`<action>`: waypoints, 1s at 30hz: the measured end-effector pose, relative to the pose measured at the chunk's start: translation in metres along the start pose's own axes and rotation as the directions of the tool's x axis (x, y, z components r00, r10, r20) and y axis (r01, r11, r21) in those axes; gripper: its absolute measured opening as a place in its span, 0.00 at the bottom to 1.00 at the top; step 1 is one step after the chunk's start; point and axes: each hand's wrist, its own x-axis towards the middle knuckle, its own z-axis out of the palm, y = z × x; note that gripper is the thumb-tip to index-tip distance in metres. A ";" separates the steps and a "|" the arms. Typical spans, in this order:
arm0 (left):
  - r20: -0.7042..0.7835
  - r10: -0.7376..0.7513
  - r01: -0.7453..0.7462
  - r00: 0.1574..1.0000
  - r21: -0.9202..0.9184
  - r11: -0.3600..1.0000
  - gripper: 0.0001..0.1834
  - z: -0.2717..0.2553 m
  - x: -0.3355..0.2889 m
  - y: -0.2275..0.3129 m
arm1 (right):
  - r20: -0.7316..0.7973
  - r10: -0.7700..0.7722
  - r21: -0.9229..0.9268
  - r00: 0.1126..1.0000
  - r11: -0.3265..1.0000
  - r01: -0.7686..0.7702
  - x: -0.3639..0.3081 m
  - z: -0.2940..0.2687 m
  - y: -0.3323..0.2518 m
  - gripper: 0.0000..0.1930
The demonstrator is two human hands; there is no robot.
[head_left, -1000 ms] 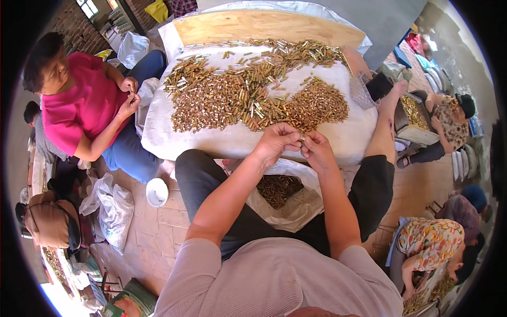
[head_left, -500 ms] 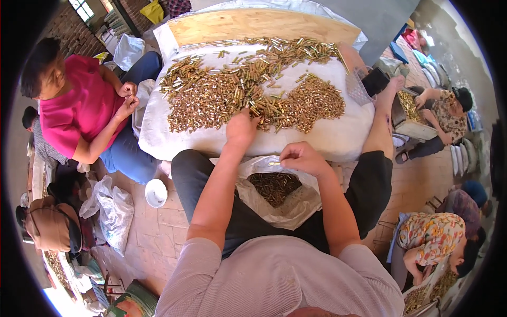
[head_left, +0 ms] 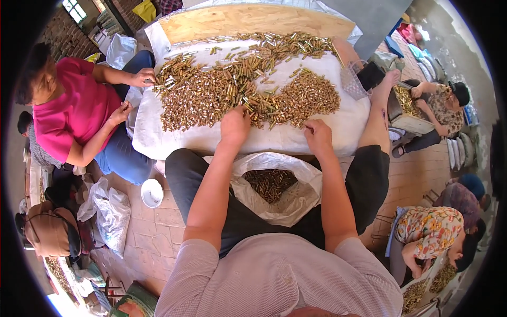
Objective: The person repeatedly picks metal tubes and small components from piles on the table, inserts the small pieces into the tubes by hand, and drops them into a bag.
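My left hand point(head_left: 235, 126) is closed at the near edge of the heaped slim brass tubes point(head_left: 248, 90), fingertips among them. What it holds is hidden. To its right, my right hand point(head_left: 318, 136) has its fingers drawn together at the near edge of a pile of small copper-coloured pieces point(head_left: 311, 98); anything in its fingertips is too small to make out. A second pile of small pieces point(head_left: 185, 108) lies left of my left hand. Between my legs an open white sack point(head_left: 296, 203) holds many slim brass-coloured pieces point(head_left: 269, 184).
The piles lie on a white cloth-covered table point(head_left: 185, 142) with a wooden board point(head_left: 253, 24) along its far side. A person in a pink top point(head_left: 79, 100) sits at the left, one hand at the pile. A white bowl point(head_left: 152, 193) and a plastic bag point(head_left: 113, 216) stand on the floor.
My right hand has moved from above the sack, where it held a slim brass piece, up to the right pile. My left hand stays by the tubes. The pink-topped person's hands have parted.
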 end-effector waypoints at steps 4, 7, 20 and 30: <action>-0.009 0.061 -0.062 0.998 -0.177 0.982 0.17 -0.002 0.000 -0.006 | 0.050 -0.012 -0.096 0.999 0.995 0.017 0.004 0.001 -0.009 0.07; 0.114 0.001 0.052 0.993 -0.463 0.885 0.15 -0.003 -0.001 -0.002 | 0.072 -0.005 -0.119 0.997 0.993 0.013 0.005 -0.001 -0.012 0.08; 0.415 0.168 0.314 0.894 -0.849 0.424 0.12 -0.011 -0.017 0.028 | -0.010 -0.093 -0.111 0.996 0.990 0.092 -0.003 -0.003 -0.001 0.07; 0.442 0.241 0.303 0.864 -0.839 0.452 0.10 -0.006 -0.028 0.043 | 0.399 0.239 0.890 0.885 0.134 -0.437 -0.004 -0.004 -0.043 0.04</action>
